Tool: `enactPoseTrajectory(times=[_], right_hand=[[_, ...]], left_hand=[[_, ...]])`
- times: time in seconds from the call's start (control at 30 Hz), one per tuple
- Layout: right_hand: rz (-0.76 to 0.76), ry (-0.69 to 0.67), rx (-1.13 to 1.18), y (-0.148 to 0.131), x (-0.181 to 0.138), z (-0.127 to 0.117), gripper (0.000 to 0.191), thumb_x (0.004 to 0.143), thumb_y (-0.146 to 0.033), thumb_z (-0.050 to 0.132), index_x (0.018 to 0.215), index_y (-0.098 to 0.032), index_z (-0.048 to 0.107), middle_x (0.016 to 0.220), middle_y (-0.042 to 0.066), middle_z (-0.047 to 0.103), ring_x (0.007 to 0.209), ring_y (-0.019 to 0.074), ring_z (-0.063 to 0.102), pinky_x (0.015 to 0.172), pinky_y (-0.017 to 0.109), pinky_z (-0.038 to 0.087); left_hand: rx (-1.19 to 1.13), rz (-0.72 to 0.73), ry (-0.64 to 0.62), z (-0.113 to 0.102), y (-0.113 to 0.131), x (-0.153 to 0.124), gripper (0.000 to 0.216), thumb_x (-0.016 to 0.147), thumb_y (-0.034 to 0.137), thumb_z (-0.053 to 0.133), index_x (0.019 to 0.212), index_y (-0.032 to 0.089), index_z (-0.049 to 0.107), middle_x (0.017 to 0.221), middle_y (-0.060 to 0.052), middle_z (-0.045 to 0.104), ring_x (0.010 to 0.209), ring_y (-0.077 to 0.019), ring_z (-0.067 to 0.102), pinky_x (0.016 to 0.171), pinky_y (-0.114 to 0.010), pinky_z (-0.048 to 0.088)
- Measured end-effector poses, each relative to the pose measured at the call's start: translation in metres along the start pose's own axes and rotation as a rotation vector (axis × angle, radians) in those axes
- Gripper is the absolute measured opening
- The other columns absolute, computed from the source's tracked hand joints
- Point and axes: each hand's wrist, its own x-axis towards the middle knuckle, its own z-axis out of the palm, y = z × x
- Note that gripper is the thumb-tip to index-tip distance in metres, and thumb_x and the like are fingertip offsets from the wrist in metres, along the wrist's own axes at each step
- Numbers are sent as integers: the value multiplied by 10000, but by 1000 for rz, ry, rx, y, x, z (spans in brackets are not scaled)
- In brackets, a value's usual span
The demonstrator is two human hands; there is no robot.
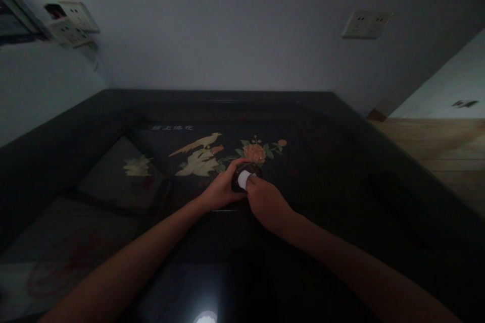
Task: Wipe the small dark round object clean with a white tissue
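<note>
Above the dark glossy tabletop (212,242), my left hand (223,189) is closed around a small dark round object (235,181), thumb over its far side. Tiny light specks show on its surface; the dim light hides whether it is a cup or a jar. At its near face is a white piece (243,179), perhaps paper or cloth. My right hand (267,203) is closed, its fingertips pinching the edge of that white piece against the dark object. The right palm and most of its fingers are turned away from view.
Under the glassy top shows an inlaid picture of a bird (197,144) and a peony (254,153). Behind the table rises a pale wall with a double socket (367,24). More sockets (71,25) are at the left; wooden floor (435,146) lies right.
</note>
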Motion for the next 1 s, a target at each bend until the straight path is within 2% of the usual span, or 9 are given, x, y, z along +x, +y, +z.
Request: enactPoseTrajectory(times=[0.17,0.3,0.47,0.53,0.67,0.73,0.87,1.0], right_hand=[[15,68,-51,0,2,1,325,894,-9,363,1088,-54,621,1131,189,633,1079,234,594,906,324,488],[9,39,-81,-1,1,-3,335,905,-22,348,1117,-66,604,1069,173,655,1012,237,619,866,342,503],[33,-55,99,3,3,-3,324,887,-2,364,1085,-85,607,1000,120,668,945,186,633,849,281,490],[40,-31,90,4,4,-1,324,885,1,364,1072,-80,615,1029,130,660,975,194,621,860,288,486],[13,57,-69,2,3,0,329,902,-27,369,1136,-70,597,1131,183,631,1068,244,588,896,347,483],[-9,34,-81,1,2,-2,320,909,-38,374,1137,-77,596,1087,174,650,1026,243,606,884,352,489],[-15,-37,37,2,2,-3,319,903,-21,370,1098,-88,614,1019,134,672,975,204,624,854,293,492],[-14,46,-46,4,5,3,324,896,-24,368,1069,-59,640,1107,176,643,1047,235,589,898,324,478]], left_hand=[[14,19,20,1,-2,1,779,678,157,716,1335,215,302,1310,-124,526,1215,-264,521,1018,-406,416],[-4,12,8,2,-1,1,776,682,163,715,1335,215,300,1281,-117,550,1173,-258,555,983,-388,443],[5,14,13,2,-1,0,774,683,156,713,1339,218,306,1273,-107,555,1163,-256,557,977,-386,441],[12,24,15,2,-2,0,780,684,153,715,1343,226,303,1281,-102,546,1167,-253,551,980,-387,439],[14,34,11,2,-5,0,786,685,163,724,1342,226,297,1282,-101,542,1156,-246,557,975,-377,447],[18,33,8,2,-5,0,788,685,150,719,1344,222,294,1266,-100,553,1137,-242,570,959,-366,459],[23,31,-2,1,-4,0,785,687,145,714,1349,228,300,1233,-94,572,1115,-245,583,944,-372,467],[22,42,15,1,-3,1,778,682,140,709,1346,225,312,1301,-110,529,1201,-266,529,993,-392,440]])
